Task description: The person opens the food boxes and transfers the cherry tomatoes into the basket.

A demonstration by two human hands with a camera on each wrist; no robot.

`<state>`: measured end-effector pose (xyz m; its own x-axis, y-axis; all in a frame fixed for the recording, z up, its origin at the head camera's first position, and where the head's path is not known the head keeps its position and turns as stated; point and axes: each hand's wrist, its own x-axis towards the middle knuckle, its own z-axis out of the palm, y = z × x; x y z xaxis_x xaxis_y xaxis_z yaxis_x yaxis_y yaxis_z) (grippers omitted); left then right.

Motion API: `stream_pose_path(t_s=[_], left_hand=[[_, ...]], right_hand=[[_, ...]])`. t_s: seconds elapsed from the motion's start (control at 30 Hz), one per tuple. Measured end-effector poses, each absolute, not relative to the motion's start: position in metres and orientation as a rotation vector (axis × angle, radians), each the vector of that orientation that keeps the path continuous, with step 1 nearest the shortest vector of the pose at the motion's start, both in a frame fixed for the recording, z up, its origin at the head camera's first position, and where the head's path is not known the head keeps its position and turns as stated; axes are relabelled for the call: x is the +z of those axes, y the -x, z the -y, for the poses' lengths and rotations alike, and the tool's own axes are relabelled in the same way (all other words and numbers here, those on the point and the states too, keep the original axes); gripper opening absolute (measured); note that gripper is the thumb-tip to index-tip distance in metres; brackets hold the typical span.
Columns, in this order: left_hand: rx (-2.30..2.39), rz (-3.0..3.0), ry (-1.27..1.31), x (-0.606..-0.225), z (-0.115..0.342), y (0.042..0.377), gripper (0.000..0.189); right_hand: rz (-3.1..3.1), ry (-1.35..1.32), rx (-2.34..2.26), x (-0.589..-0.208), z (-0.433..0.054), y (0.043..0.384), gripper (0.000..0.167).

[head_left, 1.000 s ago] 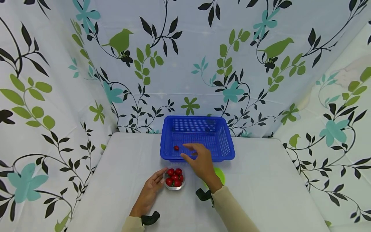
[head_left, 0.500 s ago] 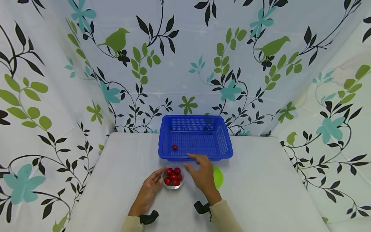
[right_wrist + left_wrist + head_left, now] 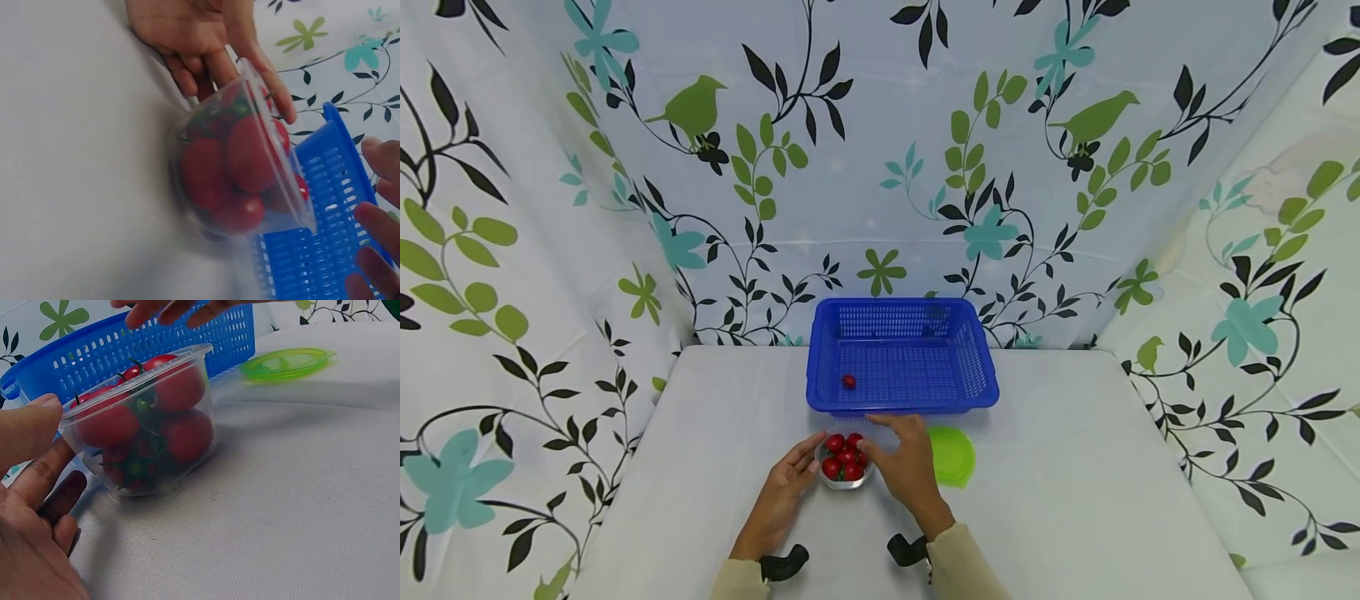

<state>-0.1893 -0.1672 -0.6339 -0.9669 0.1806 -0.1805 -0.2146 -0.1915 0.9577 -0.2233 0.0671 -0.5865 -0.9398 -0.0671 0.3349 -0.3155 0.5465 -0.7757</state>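
Small red tomatoes [image 3: 831, 467] with green stems fill a clear plastic tub [image 3: 844, 485] on the white table. My left hand [image 3: 781, 492] rests against the tub's left side, thumb by the rim and fingers lower along the wall, as the left wrist view shows [image 3: 31, 506]. Just over the tub's right edge hovers my right hand [image 3: 906, 467], its thumb and fingers apart with nothing between them. Behind the tub, one red tomato [image 3: 848, 381] lies in a blue perforated basket [image 3: 902, 410], near its front left corner.
A bright green lid [image 3: 955, 457] lies flat on the table [image 3: 1060, 500] to the right of my right hand. The basket stands at the table's back edge, before a patterned curtain [image 3: 850, 192] that also runs along both sides.
My right hand has drawn back from over the basket towards the tub, uncovering more of the green lid. My left hand stays against the tub.
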Motion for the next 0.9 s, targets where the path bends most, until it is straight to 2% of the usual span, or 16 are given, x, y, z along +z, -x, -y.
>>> stream_pose_path(t_s=[0.43, 0.9], left_hand=[[2.246, -1.821, 0.041, -0.636, 0.167, 0.189, 0.055], [2.260, -1.805, 0.030, -0.635, 0.166, 0.189, 0.054]], right_hand=[[2.601, -0.331, 1.365, -0.603, -0.056, 0.219, 0.038], [2.579, -0.345, 1.491, -0.602, -0.055, 0.215, 0.028]])
